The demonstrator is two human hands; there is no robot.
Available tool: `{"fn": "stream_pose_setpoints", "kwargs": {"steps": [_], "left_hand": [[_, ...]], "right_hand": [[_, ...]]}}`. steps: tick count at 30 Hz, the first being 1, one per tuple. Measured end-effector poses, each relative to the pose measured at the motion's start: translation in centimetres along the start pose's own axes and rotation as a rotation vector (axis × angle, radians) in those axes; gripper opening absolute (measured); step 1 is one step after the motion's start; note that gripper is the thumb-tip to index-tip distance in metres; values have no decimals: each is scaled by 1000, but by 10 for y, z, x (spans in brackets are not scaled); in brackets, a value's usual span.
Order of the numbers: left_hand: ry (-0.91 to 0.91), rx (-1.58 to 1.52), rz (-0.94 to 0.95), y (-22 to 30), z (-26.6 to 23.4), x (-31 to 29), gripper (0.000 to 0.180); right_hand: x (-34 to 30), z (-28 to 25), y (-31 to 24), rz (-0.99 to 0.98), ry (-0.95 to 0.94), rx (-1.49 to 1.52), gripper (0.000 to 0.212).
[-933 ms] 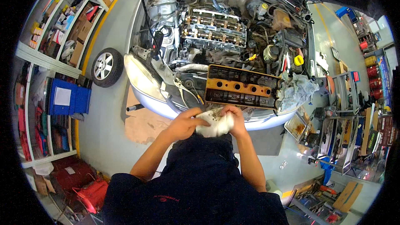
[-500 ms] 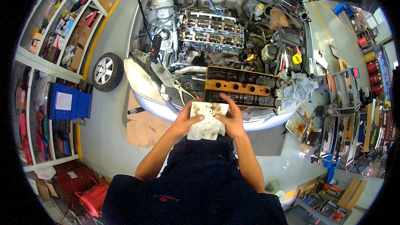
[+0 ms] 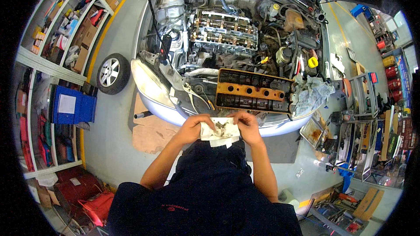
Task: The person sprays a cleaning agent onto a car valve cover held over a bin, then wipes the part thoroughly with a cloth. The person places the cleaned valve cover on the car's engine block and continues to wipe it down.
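Shelf (image 3: 52, 39) items too small to tell; car (image 3: 227, 39) rear cut off.

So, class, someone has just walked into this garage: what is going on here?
A person stands at the front of a car with its bonnet open, holding a stained white rag spread between the left hand and the right hand. Just ahead, a grimy orange engine cover lies upside down across the car's front edge, with a crumpled grey cloth at its right end. The exposed engine sits behind it.
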State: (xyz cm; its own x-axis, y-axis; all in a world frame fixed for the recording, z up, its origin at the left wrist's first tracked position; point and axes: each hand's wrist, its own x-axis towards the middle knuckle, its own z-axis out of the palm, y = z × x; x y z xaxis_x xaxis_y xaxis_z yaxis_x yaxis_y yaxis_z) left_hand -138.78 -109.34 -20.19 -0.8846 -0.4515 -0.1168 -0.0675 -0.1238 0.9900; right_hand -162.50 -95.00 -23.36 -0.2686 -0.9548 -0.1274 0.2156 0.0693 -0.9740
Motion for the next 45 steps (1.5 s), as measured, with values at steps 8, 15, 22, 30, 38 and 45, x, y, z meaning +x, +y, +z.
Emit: {"fn": "stream_pose_setpoints", "kwargs": {"steps": [8, 15, 22, 30, 38, 45], "left_hand": [[87, 195, 148, 12, -2, -6, 14], [273, 225, 11, 4, 6, -14, 29], [234, 303, -109, -45, -8, -24, 36], [214, -34, -330, -79, -16, 0, 27], [-110, 30, -298, -56, -18, 40, 32], [-282, 76, -176, -61, 15, 63, 39]], "right_hand": [[-1, 25, -37, 107, -41, 150, 51], [-2, 16, 3, 209, -19, -287, 27], [-15, 26, 28, 231, 65, -271, 18], [-21, 13, 63, 198, 283, -22, 22], [-39, 2, 48, 266, 241, -231, 18], [-46, -4, 36, 109, 273, -225, 19]]}}
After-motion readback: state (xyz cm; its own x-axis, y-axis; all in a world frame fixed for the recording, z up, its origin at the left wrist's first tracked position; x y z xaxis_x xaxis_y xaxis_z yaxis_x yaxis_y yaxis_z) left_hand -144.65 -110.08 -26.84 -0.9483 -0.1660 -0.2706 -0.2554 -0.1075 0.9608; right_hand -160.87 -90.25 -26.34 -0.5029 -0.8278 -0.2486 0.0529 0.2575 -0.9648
